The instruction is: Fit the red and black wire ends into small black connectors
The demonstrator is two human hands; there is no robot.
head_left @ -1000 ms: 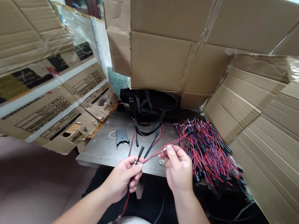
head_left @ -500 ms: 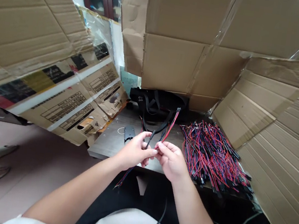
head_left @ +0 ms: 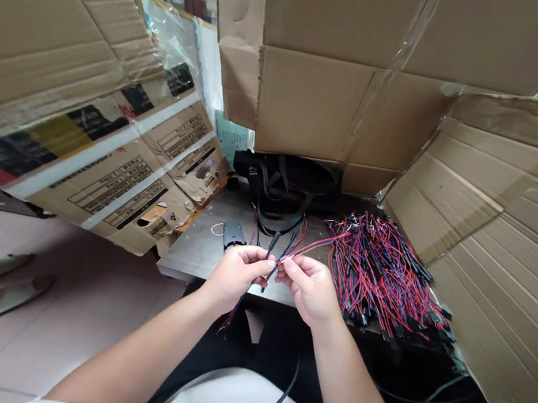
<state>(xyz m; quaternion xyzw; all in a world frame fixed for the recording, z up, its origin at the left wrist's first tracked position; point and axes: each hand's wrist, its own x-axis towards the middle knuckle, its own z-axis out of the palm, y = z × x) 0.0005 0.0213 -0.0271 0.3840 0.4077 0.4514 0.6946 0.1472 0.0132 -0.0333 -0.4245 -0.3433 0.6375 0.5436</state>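
My left hand (head_left: 239,272) is closed on a cable with a black sleeve (head_left: 273,242); thin red and dark wire ends hang below its palm. Close beside it, my right hand (head_left: 307,291) pinches red and blue wires (head_left: 316,243) between thumb and fingertips. These wires stretch up and right toward the pile. Both sets of fingertips nearly meet over the table's front edge. Several loose red and dark wires (head_left: 301,230) lie just beyond my fingers. A dark grey tool or case with a wire loop (head_left: 234,233) rests left of them, its kind unclear.
A large heap of red, blue and black wires (head_left: 388,280) covers the table's right side. A black bag (head_left: 287,180) lies at the back of the table (head_left: 196,244). Cardboard walls (head_left: 308,106) stand around it. At the left, another person's feet in slippers (head_left: 1,303) show on the floor.
The wires in my right hand have swung from pointing up toward the bag to slanting right toward the heap. My hands have drawn together. The other person's feet have shifted.
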